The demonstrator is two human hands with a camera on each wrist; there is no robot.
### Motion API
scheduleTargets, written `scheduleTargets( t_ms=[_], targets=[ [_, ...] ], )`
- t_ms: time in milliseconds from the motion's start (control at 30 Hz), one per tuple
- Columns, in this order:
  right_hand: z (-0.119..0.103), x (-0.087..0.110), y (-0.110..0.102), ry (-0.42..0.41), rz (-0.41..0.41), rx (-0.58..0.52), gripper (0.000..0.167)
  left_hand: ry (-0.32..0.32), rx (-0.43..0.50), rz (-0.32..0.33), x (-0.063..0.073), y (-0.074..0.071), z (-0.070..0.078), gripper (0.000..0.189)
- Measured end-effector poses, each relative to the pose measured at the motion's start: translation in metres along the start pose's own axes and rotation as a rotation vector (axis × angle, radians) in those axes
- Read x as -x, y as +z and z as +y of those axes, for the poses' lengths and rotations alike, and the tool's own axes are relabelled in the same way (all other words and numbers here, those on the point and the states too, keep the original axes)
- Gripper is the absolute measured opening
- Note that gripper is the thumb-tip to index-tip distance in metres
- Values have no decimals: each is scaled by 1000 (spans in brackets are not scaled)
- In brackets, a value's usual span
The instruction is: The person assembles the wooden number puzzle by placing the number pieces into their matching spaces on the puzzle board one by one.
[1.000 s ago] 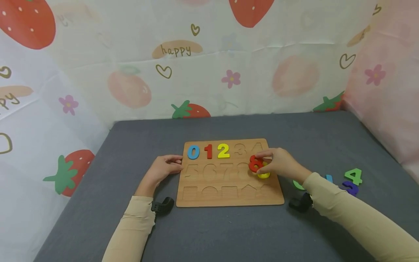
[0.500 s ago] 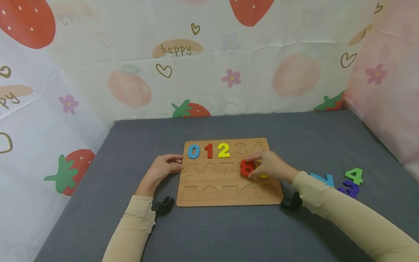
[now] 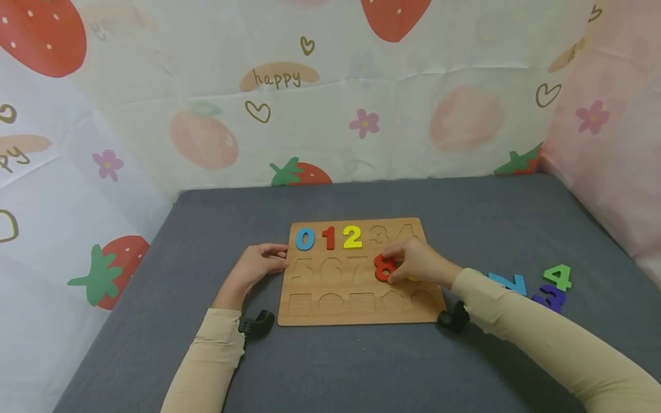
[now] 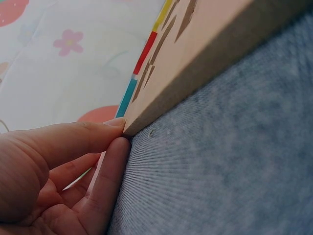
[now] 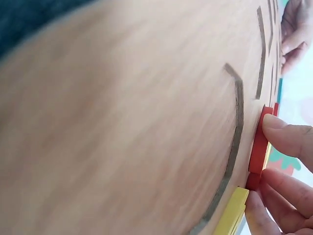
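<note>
Head view: the red 8 (image 3: 384,268) is pinched btwn thumb & fingers of the R hand (image 3: 420,264), closed to the pc's width, at the 4th slot of the middle row on the wooden board (image 3: 335,285); whether it's seated can't be told. The board's left edge is touched by the L hand (image 3: 258,263) — fingers extended, slightly apart, nothing gripped. Blue 0 (image 3: 299,239), red 1 (image 3: 330,238) & yellow 2 (image 3: 353,239) are set in the top row; a yellow pc (image 3: 413,279) is mostly hidden by the R hand. On the grey-covered counter (image 3: 361,373), right of the board, a blue pc (image 3: 518,284), green 4 (image 3: 559,277) & purple pc (image 3: 551,298) are spread.

L wrist view: the board's edge is met by thumb & one fingertip; blue, red & yellow numbers are seen edge-on beyond.

R wrist view: the red 8 is gripped side-on, w/ the yellow pc just beside it; the L hand is seen at the far edge.
</note>
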State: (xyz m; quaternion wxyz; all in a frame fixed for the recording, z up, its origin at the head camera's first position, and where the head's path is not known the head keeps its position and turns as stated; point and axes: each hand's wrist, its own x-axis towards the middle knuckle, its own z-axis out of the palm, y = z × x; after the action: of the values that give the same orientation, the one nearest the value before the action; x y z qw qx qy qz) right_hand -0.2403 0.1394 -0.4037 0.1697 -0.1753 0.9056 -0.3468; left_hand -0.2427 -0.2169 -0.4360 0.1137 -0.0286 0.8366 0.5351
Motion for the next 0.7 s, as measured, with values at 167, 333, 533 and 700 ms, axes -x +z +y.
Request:
scheduleTargets(
  t_ms=[167,333,533,700],
  targets=[
    [-1,0,2,-6,-5,-29,59,1,-11,2,0,0,0,49],
    [-2,1,2,1,-9,-32,59,4,-7,-3,0,0,0,48],
    [-1,1,1,-5,-23,-9,60,1,-21,2,1,0,0,49],
    [0,1,0,8,-24,7,60,0,-40,6,1,0,1,49]
  ],
)
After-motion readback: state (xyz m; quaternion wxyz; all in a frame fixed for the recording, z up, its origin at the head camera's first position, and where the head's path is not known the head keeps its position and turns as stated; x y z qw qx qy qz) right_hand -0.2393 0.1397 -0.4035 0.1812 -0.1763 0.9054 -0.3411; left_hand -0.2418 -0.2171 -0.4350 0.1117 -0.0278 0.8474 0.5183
